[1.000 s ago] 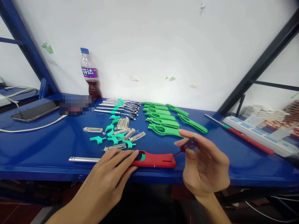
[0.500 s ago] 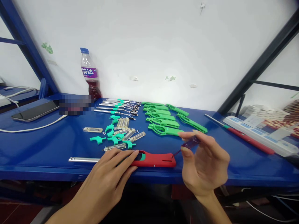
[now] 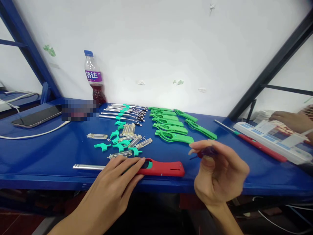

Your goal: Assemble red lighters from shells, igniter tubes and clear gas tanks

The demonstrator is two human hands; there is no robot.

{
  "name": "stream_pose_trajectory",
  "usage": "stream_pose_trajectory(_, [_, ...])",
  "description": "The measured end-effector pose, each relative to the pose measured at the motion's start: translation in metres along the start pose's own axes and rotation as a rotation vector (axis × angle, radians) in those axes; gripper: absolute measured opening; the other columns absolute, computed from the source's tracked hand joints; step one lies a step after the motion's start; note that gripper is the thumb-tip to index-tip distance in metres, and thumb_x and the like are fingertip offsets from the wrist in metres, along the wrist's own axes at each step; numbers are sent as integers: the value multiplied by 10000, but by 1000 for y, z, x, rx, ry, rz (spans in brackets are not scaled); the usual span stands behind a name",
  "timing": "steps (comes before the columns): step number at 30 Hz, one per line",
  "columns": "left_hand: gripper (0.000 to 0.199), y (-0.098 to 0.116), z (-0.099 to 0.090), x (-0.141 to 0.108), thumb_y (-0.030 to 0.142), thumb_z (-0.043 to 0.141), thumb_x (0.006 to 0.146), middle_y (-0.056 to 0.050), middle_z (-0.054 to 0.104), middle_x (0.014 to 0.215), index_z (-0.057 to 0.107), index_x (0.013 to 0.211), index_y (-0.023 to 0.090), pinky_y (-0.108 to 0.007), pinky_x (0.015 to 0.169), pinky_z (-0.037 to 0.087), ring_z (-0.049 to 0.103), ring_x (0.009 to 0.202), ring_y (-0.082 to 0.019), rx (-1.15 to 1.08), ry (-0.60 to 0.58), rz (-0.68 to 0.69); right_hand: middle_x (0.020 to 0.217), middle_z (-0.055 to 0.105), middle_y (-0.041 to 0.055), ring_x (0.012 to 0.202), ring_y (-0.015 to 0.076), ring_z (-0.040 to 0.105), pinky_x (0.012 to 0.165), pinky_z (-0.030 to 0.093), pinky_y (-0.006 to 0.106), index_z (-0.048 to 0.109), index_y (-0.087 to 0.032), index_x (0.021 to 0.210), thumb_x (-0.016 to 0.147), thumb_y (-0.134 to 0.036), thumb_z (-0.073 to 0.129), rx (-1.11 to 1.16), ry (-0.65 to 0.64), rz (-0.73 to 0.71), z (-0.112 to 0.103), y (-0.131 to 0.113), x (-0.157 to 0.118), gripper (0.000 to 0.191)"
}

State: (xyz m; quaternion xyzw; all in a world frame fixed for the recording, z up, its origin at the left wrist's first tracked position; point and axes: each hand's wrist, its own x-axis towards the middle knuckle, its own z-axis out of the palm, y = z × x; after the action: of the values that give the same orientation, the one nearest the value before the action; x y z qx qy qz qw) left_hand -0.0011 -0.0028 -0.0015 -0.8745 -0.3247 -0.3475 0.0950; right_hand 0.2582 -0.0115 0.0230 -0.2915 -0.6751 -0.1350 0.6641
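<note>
A red long-necked lighter (image 3: 162, 167) lies on the blue table with its metal tube to the left. My left hand (image 3: 119, 182) is closed over its front part, fingers wrapped round the body and holding it down. In my right hand (image 3: 221, 176) a small screwdriver (image 3: 206, 151) with a dark purple handle is pinched between thumb and fingers. Its tip points left, apart from the lighter. Behind my left hand are loose green triggers (image 3: 119, 147) and clear fuel tanks (image 3: 144, 143).
Several green lighter shells (image 3: 174, 136) lie at mid-table, beside metal tubes with wires (image 3: 112, 117). A drink bottle (image 3: 94, 78) and a phone (image 3: 37, 117) stand and lie at left. Another red lighter (image 3: 261, 147) and a power strip (image 3: 274, 142) are at right, near another person's hand (image 3: 290, 120).
My right hand has drawn the screwdriver back to the right, off the lighter's rear end. My left hand stays on the lighter. Another person's hand has appeared at far right.
</note>
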Motion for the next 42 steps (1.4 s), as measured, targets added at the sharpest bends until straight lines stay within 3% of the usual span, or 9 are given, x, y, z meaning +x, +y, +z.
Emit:
stream_pose_trajectory(4, [351,0,0,0,255,519,1109,-63,757,1315,597,1444,188,-462,1004,576,707,1123,-266,5,-1,-3,1086,641,48,889,166,627,760,523,314,619,-258,1412,1085,-218,518,-193,-65,302,-23,-4,9,345])
stream_pose_trajectory(6, [337,0,0,0,258,512,1110,-61,764,1305,615,1424,189,-453,1011,578,714,1112,-261,6,13,-1,912,579,6,743,140,545,652,460,275,659,-252,1276,1103,-338,517,-266,-147,447,-35,-6,14,239])
stream_pose_trajectory(9, [336,0,0,0,244,515,1106,-57,767,1299,621,1421,191,-449,1008,579,717,1112,-259,2,24,4,696,482,-54,561,108,437,513,357,251,636,-249,1000,1105,-445,513,-278,-304,518,-45,-7,19,254])
stream_pose_trajectory(11, [340,0,0,0,240,519,1104,-54,766,1302,616,1427,193,-456,1007,576,715,1118,-261,2,22,2,612,449,-81,492,93,395,481,310,255,613,-250,910,1089,-493,543,-292,-498,546,-45,-7,20,310])
stream_pose_trajectory(14, [343,-1,1,-1,245,518,1105,-56,765,1304,613,1430,193,-466,1003,576,717,1114,-265,0,15,-2,554,415,-103,460,97,390,479,274,268,661,-276,1003,1077,-519,563,-293,-770,591,-46,-8,18,273])
stream_pose_trajectory(17, [344,-1,1,-1,244,519,1102,-58,766,1302,619,1428,196,-466,1006,578,718,1117,-266,-5,17,-3,568,439,-103,484,107,443,506,295,264,683,-307,1102,1082,-512,553,-267,-874,606,-49,-8,15,243])
stream_pose_trajectory(32, [336,-2,2,-2,224,507,1108,-47,759,1313,596,1430,189,-486,1025,560,701,1123,-267,-9,5,8,655,603,-67,579,126,535,578,368,254,692,-252,929,1071,-486,571,-204,-928,654,-45,6,15,299])
stream_pose_trajectory(39, [323,-1,0,2,182,511,1096,-52,771,1256,600,1407,178,-472,952,588,700,1054,-258,-35,-4,20,673,574,-59,589,122,477,580,352,267,690,-244,916,1061,-519,579,-186,-898,656,-46,7,21,330])
stream_pose_trajectory(42, [313,2,-1,4,145,511,1083,-67,774,1213,614,1378,155,-470,901,602,690,1012,-264,-20,14,27,638,495,-60,571,121,421,542,330,266,691,-235,886,1040,-534,605,-192,-799,650,-45,8,28,347])
